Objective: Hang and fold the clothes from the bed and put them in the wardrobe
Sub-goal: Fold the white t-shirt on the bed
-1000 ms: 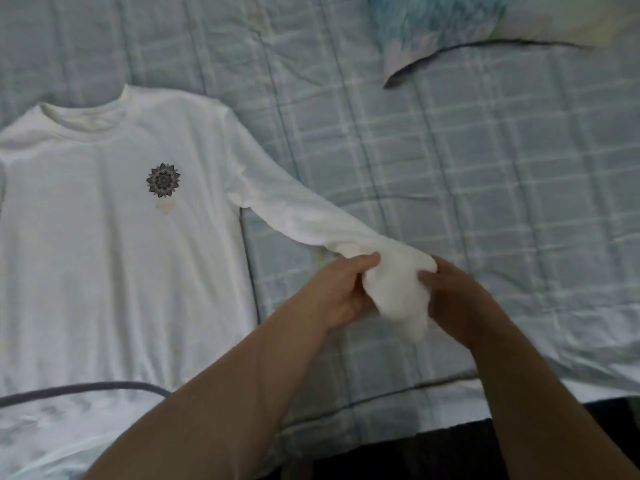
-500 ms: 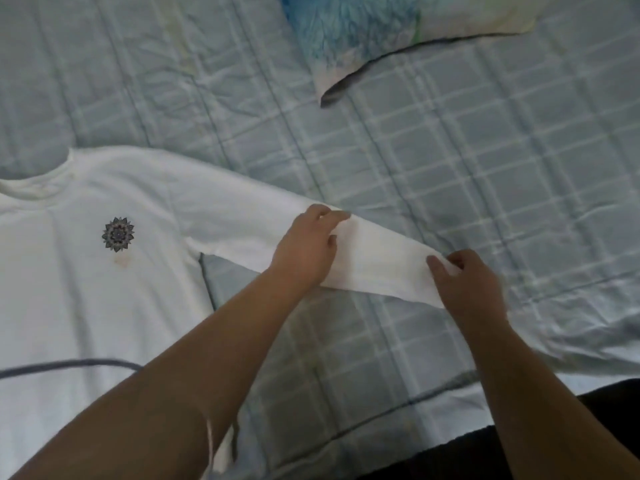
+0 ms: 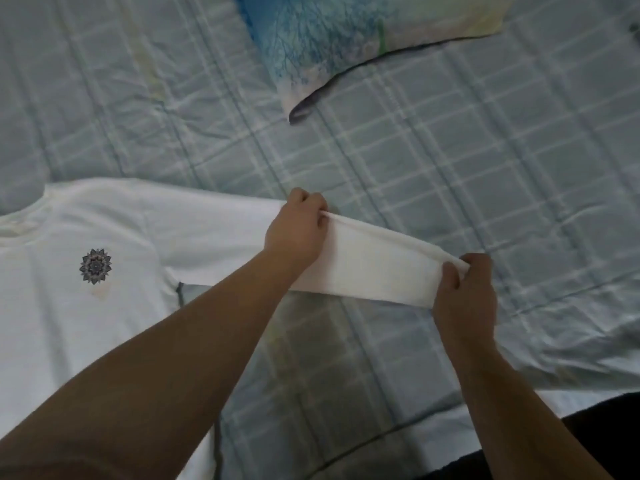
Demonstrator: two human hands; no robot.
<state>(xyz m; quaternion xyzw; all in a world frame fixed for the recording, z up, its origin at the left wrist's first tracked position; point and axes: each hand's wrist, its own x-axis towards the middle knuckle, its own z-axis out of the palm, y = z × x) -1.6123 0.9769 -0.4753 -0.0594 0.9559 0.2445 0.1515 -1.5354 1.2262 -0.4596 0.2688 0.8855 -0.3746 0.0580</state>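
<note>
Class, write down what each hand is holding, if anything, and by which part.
Both hold the white shirt by its long sleeve: the left hand pinches the sleeve's upper edge partway along, and the right hand grips its end.

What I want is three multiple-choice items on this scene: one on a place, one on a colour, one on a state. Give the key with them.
1. Where is the pillow relative to the shirt?
A. On its chest
B. Farther up the sheet, apart from it
C. Under its hem

2. What colour is the shirt?
A. Red
B. Black
C. White

3. How is the sleeve?
A. Held out straight between the left hand and the right hand
B. Folded across the chest
C. Lying untouched

Key: 1 B, bare checked sheet separates pillow and shirt. 2 C, the fabric is white with one small dark emblem. 3 A, each hand grips the sleeve, which spans between them.
</note>
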